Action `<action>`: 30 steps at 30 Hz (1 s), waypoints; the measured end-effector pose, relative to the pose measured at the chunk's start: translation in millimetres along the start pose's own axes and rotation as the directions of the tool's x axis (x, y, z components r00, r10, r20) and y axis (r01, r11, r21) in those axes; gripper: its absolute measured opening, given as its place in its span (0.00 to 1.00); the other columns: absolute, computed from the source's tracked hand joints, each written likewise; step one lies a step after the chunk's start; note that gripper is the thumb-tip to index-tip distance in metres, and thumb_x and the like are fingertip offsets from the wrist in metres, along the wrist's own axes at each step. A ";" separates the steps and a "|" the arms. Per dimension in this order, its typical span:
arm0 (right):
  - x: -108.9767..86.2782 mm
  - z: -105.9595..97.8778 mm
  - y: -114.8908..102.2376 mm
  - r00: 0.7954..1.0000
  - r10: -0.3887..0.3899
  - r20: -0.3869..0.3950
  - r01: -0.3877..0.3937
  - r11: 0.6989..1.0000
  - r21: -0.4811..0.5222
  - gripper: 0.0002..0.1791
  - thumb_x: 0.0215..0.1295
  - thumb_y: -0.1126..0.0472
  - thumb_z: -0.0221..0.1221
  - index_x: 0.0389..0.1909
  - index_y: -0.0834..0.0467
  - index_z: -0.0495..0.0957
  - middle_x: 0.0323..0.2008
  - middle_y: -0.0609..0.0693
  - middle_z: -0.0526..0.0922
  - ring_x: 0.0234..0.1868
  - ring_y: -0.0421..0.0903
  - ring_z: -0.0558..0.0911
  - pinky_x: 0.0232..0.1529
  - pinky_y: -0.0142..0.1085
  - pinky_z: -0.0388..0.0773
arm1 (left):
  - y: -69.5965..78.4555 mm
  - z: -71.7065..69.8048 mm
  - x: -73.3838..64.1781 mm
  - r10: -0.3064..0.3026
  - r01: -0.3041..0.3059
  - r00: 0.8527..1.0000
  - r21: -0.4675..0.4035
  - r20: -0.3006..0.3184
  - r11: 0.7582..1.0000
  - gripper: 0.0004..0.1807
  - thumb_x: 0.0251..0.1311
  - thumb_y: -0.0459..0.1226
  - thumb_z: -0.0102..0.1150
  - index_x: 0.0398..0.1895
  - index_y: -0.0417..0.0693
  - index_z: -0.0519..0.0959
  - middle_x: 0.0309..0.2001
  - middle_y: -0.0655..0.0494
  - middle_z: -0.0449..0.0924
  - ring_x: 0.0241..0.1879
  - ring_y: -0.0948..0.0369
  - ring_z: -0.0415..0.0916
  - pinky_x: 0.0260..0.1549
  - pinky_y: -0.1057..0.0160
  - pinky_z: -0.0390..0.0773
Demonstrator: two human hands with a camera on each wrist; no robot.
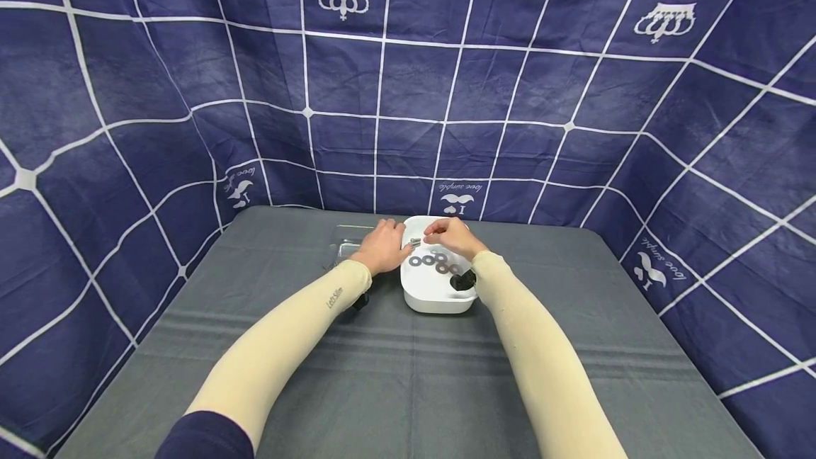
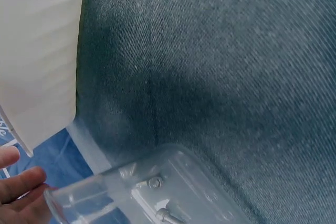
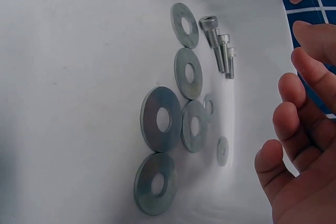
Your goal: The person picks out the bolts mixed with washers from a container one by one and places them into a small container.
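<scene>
A white plastic bin stands before me, with both hands at its far half. Inside, flat metal washers of larger and smaller sizes lie beside several socket head screws. Over the bin is my right hand; its fingers are loosely bent, and nothing shows between thumb and fingers in the right wrist view. My left hand lies along the bin's left rim, its thumb reaching toward the screws. Left of the bin, a clear plastic box holds a few screws, near the left fingers.
A black round thing sits at the bin's near right corner, partly behind the right sleeve. Grey cloth covers the table. Blue checked curtains hang behind it and at both sides.
</scene>
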State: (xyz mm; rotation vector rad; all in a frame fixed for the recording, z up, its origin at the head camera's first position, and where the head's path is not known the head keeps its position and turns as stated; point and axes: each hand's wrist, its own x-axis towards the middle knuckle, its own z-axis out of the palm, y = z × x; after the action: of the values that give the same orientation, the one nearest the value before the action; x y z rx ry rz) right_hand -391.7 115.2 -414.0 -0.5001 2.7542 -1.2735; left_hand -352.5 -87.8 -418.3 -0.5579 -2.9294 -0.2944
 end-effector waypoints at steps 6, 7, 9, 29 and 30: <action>-2.1 1.6 1.4 1.000 0.023 0.017 -0.023 1.000 0.003 0.16 0.63 0.61 0.65 0.49 0.64 0.84 0.33 0.48 0.84 0.37 0.41 0.79 0.43 0.32 0.74 | 3.8 3.3 -0.6 -0.007 0.007 0.999 -0.017 0.039 1.000 0.29 0.71 0.48 0.51 0.66 0.37 0.70 0.60 0.40 0.73 0.62 0.46 0.69 0.61 0.48 0.74; -1.9 1.9 1.2 1.000 0.022 0.019 -0.022 1.000 0.001 0.16 0.63 0.61 0.65 0.49 0.64 0.83 0.33 0.47 0.83 0.36 0.41 0.78 0.42 0.32 0.73 | 4.1 3.6 -1.0 -0.007 0.007 0.999 -0.018 0.039 1.000 0.29 0.71 0.48 0.51 0.66 0.37 0.70 0.59 0.40 0.73 0.62 0.46 0.69 0.61 0.48 0.74; -1.3 2.8 0.6 1.000 0.015 0.019 -0.015 1.000 -0.005 0.16 0.62 0.61 0.65 0.49 0.64 0.84 0.32 0.47 0.82 0.35 0.41 0.77 0.41 0.31 0.73 | 4.5 4.1 -1.6 -0.008 0.009 0.999 -0.020 0.040 1.000 0.29 0.71 0.47 0.51 0.65 0.36 0.70 0.59 0.39 0.74 0.62 0.46 0.69 0.62 0.48 0.73; 7.4 19.2 17.5 0.999 0.025 0.045 -0.026 1.000 0.016 0.14 0.62 0.68 0.63 0.48 0.65 0.84 0.25 0.46 0.77 0.26 0.39 0.71 0.29 0.29 0.68 | 11.5 11.3 0.0 -0.056 0.056 0.998 -0.021 0.001 0.998 0.30 0.69 0.46 0.51 0.66 0.33 0.68 0.58 0.37 0.74 0.62 0.44 0.69 0.63 0.47 0.73; 8.0 20.1 18.8 0.998 0.030 0.049 -0.030 0.999 0.015 0.14 0.62 0.68 0.63 0.48 0.65 0.84 0.25 0.46 0.77 0.25 0.39 0.71 0.28 0.29 0.68 | 12.0 11.5 0.1 -0.058 0.058 0.998 -0.016 0.005 0.998 0.30 0.69 0.46 0.51 0.67 0.33 0.67 0.59 0.37 0.74 0.63 0.44 0.69 0.63 0.47 0.73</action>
State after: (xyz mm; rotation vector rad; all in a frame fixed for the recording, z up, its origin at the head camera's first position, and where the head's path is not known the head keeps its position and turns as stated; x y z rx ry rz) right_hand -400.3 109.3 -440.7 -0.4800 2.6992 -1.2583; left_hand -349.2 -74.3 -427.4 -0.4775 -2.9541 -0.3243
